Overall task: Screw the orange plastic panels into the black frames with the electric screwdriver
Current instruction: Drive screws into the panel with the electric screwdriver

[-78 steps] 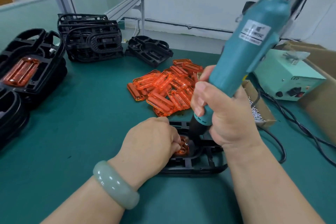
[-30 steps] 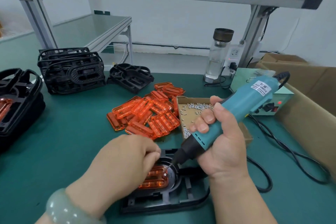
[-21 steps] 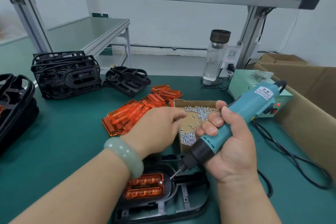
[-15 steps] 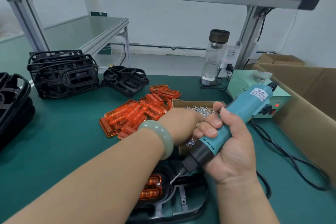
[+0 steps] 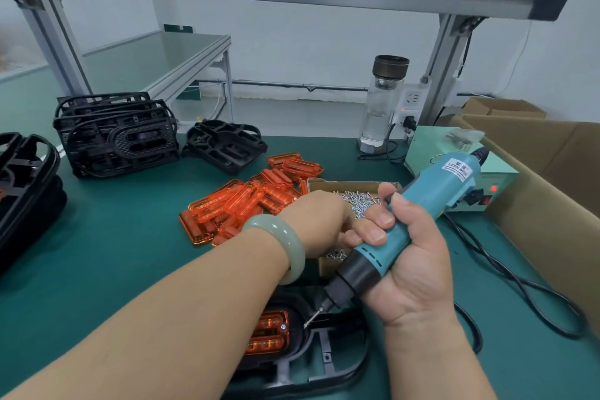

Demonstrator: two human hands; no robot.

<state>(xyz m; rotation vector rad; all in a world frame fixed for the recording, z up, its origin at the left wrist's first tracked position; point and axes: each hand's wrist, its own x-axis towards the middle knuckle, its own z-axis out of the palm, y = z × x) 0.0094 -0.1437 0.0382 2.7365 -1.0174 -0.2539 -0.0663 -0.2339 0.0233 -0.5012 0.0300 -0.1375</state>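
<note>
A black frame [image 5: 324, 364] lies at the near edge with an orange panel [image 5: 269, 331] seated in it; a screw head shows at the panel's right end. My right hand [image 5: 412, 269] grips the teal electric screwdriver [image 5: 431, 191], tilted, its bit tip just above the frame beside that screw. My left hand [image 5: 316, 222], a jade bangle on the wrist, reaches into the cardboard screw box [image 5: 344, 187] over the small silver screws [image 5: 357, 201]. Its fingertips are hidden behind my right fingers. My left forearm covers the left part of the frame.
Loose orange panels [image 5: 246, 201] are heaped mid-table. Stacked black frames [image 5: 117, 133] and a single frame [image 5: 224, 144] sit at the back left, another stack [image 5: 26, 178] at the far left. A green power supply [image 5: 493, 178], a bottle [image 5: 383, 104], a cardboard box [image 5: 552, 172] and a black cable [image 5: 519, 286] fill the right.
My left hand left the orange panel and reached forward into the screw box. The screwdriver lifted off the frame and now tilts with its tip just above it.
</note>
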